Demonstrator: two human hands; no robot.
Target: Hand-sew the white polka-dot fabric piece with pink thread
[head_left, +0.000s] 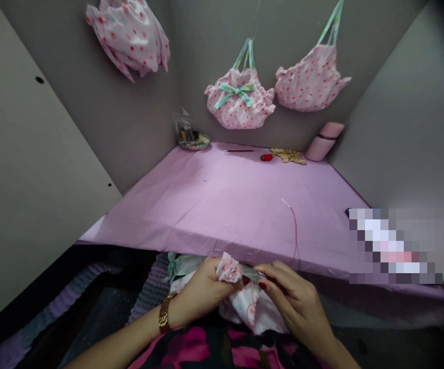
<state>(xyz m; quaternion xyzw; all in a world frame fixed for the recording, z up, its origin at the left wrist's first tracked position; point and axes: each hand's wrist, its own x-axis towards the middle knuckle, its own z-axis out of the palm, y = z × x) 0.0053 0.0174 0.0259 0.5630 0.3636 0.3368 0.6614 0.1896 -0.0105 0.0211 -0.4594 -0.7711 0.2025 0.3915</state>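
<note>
My left hand [201,289] is closed around a white and pink dotted cloth piece [260,312] just off the table's front edge. A bunched pink ruffle [228,268] sticks up above its thumb. Between my hands stretches a thin grey-green strip [250,274]; whether it is ribbon or elastic I cannot tell. The fingertips of my right hand [294,294] pinch its right end. Part of the cloth hangs over my lap, with a mint tie [179,265] showing left of my wrist. A needle [286,203] lies on the table, and its red thread [296,230] runs down toward the cloth.
The table has a pink cover [206,205]. Along its back are a woven tray [202,142], a red pencil-like stick [239,150], a red thread spool [267,158], small beige pieces [289,155] and a pink bottle [324,141]. Dotted cloth items [240,107] hang above.
</note>
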